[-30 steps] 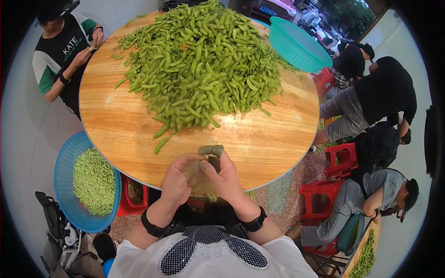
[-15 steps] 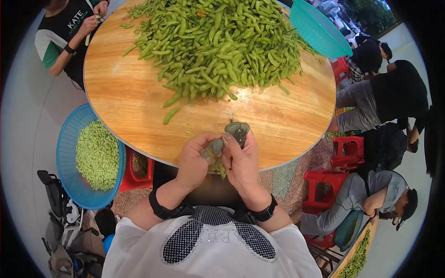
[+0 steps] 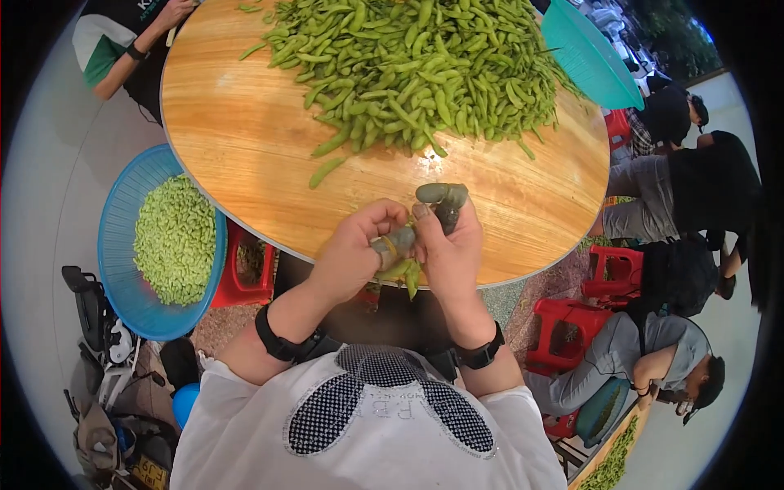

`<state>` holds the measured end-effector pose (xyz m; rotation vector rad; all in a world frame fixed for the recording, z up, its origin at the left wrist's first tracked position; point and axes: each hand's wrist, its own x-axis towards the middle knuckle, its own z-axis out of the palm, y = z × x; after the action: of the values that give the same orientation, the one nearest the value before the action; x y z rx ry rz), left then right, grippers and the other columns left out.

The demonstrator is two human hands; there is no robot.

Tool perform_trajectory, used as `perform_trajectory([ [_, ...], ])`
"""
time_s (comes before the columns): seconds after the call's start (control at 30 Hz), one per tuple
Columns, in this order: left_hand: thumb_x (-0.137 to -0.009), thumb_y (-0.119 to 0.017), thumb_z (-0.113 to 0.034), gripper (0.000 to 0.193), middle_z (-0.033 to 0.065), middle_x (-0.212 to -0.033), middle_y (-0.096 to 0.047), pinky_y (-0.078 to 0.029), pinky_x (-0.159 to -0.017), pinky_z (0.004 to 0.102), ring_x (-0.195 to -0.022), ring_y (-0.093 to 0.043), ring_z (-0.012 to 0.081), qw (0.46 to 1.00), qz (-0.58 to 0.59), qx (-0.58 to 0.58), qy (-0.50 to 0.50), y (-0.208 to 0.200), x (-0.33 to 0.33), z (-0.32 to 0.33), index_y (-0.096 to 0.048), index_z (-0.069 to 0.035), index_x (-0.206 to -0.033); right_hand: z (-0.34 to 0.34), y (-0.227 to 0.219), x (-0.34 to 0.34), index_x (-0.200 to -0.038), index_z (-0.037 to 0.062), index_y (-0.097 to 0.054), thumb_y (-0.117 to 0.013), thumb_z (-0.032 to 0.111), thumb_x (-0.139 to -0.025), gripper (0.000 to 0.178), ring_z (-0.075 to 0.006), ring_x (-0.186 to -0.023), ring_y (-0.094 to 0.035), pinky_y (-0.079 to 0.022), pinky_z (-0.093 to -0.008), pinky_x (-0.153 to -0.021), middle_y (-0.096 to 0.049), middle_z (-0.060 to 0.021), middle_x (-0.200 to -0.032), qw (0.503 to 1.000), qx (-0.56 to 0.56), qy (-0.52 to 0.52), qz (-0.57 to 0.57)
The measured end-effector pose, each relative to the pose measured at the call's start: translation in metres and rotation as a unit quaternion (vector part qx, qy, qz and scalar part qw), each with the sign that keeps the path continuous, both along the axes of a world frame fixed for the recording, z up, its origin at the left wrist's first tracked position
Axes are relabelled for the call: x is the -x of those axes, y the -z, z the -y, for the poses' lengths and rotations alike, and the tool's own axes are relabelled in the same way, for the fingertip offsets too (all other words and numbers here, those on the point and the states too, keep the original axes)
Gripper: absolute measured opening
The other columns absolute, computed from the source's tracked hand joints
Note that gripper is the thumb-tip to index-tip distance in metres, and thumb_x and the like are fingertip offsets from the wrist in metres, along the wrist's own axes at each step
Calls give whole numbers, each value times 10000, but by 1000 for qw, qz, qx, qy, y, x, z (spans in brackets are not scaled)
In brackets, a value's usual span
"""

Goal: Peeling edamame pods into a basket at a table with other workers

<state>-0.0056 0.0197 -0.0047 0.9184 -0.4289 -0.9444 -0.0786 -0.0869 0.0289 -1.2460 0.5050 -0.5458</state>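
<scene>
Both of my hands work close together over the near edge of the round wooden table. My left hand (image 3: 359, 249) is closed, its thumb in a greyish cover, around several green soybean pods (image 3: 408, 276) that hang out below, between the palms. Pressed thumb to fingers, my right hand (image 3: 451, 253) pinches at a bit of green pod next to the left thumb. Dark grey covers (image 3: 441, 196) wrap some of its fingers. Beyond the hands lies a large heap of green soybean pods (image 3: 433, 82), with one loose pod (image 3: 327, 172) at its near side.
A blue basket (image 3: 114, 245) of shelled beans (image 3: 173, 245) stands at left, beside a red stool (image 3: 245, 273). A turquoise basket (image 3: 592, 65) rests at the table's far right edge. Across the left side a person's hand (image 3: 175, 12) shows. Several people sit at right near red stools (image 3: 563, 335).
My hands sit farther right in the picture, and the table and heap have shifted up and right with the view. The left fingers have lifted slightly, and more of the hanging pods shows.
</scene>
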Motion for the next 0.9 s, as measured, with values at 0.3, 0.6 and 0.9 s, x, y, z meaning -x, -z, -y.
perform_trajectory([
  [0.3,-826,-387,4,235,-2,-842,-562,-311,-520,146,-655,-452,37,983,-14,-19,-182,0,-61,-53,-537,-92,-980,42,-19,-15,-1025,24,-575,-593,145,-858,208,-186,-496,-561,-420,-311,-478,-580,-93,-601,812,417,-408,-28],
  [0.6,-809,-530,54,235,25,-823,-552,-420,-587,201,-747,-515,102,928,206,-103,-293,-7,-44,-49,-587,-18,-1024,14,3,-93,-872,-13,-554,-598,144,-786,184,-365,-693,-606,-481,-438,-587,-602,-225,-723,661,676,-277,-175],
  [0.9,-771,-574,18,298,96,-855,-607,-465,-666,284,-783,-596,173,844,486,-178,-141,-15,-17,-21,-596,-4,-1068,36,-13,-21,-869,17,-560,-610,201,-869,191,-56,-545,-421,-308,-197,-442,-495,18,-658,912,-44,-322,-248],
])
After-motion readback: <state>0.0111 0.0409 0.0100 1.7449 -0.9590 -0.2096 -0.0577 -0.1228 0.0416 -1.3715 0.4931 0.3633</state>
